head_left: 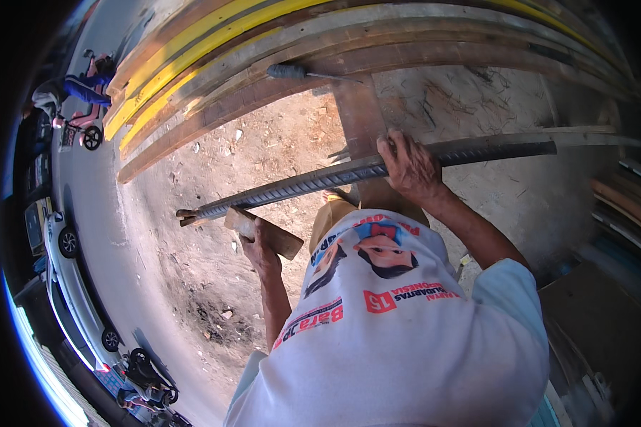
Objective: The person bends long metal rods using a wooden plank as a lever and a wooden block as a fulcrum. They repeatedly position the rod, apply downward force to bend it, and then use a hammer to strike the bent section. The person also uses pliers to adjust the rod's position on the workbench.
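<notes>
A long dark ribbed metal bar (292, 186), like a crowbar with a brownish split tip at its left end, runs across in front of me. My right hand (413, 169) is closed around it, right of its middle. Lower left, my left hand (262, 249) grips a short wooden block (283, 240). The block's upper end is close beneath the bar; whether they touch I cannot tell. Beyond the bar, a tool with a dark, thick handle (287, 71) and a thin shaft lies on the nearest plank.
Long wooden planks (242, 92), some with yellow faces, span the far side. A brown board (360, 114) reaches from them toward me. Stacked boards (623, 206) are at right. Leftward, a road (100, 199) carries a silver car (75, 299), a parked motorcycle (149, 373) and a rider (71, 92).
</notes>
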Action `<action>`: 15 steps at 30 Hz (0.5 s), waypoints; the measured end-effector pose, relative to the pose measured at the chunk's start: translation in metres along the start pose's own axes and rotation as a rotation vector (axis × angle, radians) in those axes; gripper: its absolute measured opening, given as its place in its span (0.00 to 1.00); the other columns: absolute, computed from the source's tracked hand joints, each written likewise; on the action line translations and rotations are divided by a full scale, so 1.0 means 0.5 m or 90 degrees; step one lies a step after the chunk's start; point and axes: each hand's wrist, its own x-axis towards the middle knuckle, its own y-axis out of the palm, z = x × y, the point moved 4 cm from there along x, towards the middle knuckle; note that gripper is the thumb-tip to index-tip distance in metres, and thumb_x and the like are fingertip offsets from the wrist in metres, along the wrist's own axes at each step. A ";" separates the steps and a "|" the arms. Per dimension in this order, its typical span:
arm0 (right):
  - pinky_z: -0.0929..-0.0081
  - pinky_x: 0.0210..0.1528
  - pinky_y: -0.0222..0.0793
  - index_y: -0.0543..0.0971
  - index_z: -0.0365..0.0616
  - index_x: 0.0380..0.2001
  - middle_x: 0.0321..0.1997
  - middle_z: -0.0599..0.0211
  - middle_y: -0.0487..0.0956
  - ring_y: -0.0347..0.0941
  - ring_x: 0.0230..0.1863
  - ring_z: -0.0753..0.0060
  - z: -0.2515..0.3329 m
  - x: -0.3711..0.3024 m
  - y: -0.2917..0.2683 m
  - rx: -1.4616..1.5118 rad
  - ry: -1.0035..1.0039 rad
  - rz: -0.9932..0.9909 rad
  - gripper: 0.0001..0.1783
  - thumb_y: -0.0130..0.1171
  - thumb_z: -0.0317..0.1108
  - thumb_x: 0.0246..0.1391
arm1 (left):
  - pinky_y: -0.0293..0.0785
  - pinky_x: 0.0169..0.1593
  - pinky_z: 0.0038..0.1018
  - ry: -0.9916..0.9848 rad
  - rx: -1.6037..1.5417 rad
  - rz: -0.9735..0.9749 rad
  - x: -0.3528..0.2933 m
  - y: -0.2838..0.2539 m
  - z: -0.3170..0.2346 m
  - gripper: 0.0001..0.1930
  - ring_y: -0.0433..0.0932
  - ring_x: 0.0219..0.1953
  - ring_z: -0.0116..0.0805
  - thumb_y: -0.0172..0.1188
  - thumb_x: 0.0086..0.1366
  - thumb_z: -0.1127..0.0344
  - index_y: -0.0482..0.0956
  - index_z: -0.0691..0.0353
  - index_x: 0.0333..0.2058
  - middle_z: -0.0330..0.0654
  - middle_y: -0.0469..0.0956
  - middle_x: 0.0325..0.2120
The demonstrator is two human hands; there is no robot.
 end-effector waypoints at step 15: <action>0.62 0.40 0.78 0.77 0.43 0.52 0.40 0.63 0.82 0.82 0.38 0.62 -0.016 -0.174 0.077 0.851 0.287 0.194 0.27 0.66 0.53 0.61 | 0.80 0.47 0.29 -0.071 0.047 -0.016 -0.115 0.061 -0.016 0.42 0.80 0.43 0.33 0.76 0.57 0.46 0.68 0.73 0.58 0.47 0.80 0.44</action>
